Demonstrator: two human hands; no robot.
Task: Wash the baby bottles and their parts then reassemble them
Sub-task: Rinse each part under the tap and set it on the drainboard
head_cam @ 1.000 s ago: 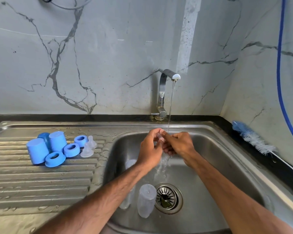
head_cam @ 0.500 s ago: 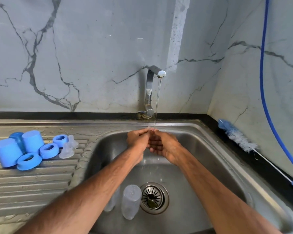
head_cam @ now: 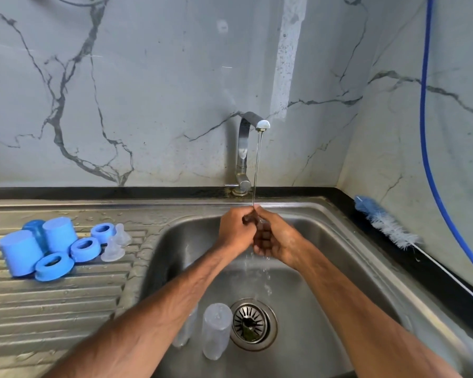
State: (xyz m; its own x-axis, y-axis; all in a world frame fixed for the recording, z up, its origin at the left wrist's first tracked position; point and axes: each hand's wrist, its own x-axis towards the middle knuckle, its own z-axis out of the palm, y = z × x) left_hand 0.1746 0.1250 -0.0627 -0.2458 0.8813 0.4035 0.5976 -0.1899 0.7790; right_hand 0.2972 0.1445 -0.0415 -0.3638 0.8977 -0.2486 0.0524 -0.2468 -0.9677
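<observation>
My left hand (head_cam: 236, 231) and my right hand (head_cam: 275, 238) meet under the thin water stream from the tap (head_cam: 247, 148), over the sink (head_cam: 336, 241). Their curled fingers pinch a small clear teat (head_cam: 261, 221), which is mostly hidden between them. Two clear bottles lie on the sink floor by the drain (head_cam: 253, 323): one (head_cam: 216, 330) is in full view, the other (head_cam: 186, 330) is partly behind my left forearm. On the drainboard at left stand blue caps (head_cam: 19, 252), three blue collar rings (head_cam: 85, 249) and two clear teats (head_cam: 112, 251).
A blue and white bottle brush (head_cam: 388, 227) lies on the black counter edge to the right of the sink. A blue hose (head_cam: 428, 148) hangs down the right wall. The ribbed drainboard (head_cam: 52, 309) extends toward me at left.
Both hands have closed more tightly around the teat and stay under the stream. The view has shifted slightly. The parts on the drainboard and the bottles in the sink have not moved.
</observation>
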